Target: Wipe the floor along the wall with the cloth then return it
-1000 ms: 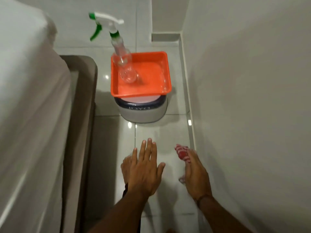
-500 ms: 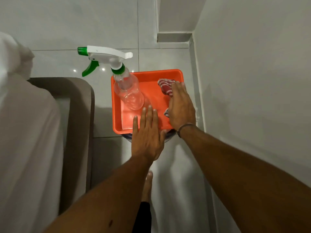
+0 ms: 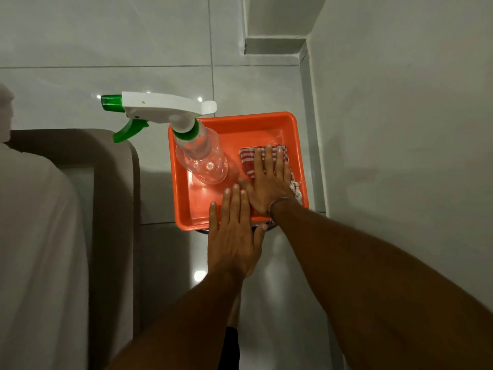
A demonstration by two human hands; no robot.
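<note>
A red-and-white striped cloth (image 3: 246, 159) lies in the right half of an orange tray (image 3: 241, 121). My right hand (image 3: 268, 180) rests flat on top of the cloth with its fingers spread, covering most of it. My left hand (image 3: 234, 236) hovers flat over the tray's near edge, fingers apart, holding nothing. The tray sits on a low stool that is almost fully hidden beneath it.
A clear spray bottle (image 3: 201, 158) with a white and green trigger head stands in the tray's left half. The white wall (image 3: 400, 129) runs along the right. A bed with a brown frame (image 3: 114, 182) fills the left. Glossy grey floor tiles (image 3: 160, 36) lie beyond.
My right hand carried the cloth from the floor by the wall up into the tray and now lies flat on it. My view rose and moved over the tray.
</note>
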